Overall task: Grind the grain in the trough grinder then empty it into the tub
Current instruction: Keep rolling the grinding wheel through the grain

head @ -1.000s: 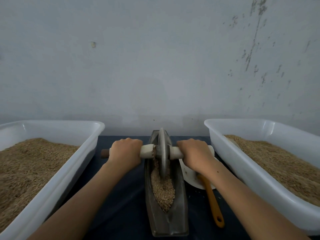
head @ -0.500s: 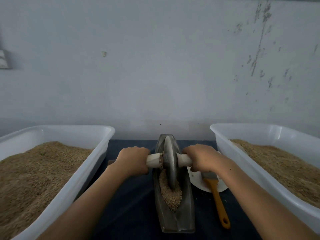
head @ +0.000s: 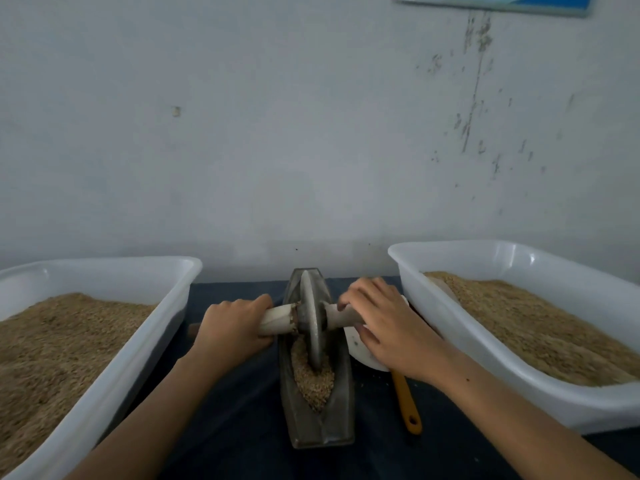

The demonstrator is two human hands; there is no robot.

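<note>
The right hand [head: 388, 327] has loosened from its clenched grip, fingers now resting straight across the wooden axle [head: 277, 318] while the left hand [head: 233, 327] still grasps it, suggesting grinding pauses.

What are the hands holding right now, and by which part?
The left hand grips the grinding wheel's wooden axle left of the wheel. The right hand lies over the axle's right end, fingers loosely extended.
</note>
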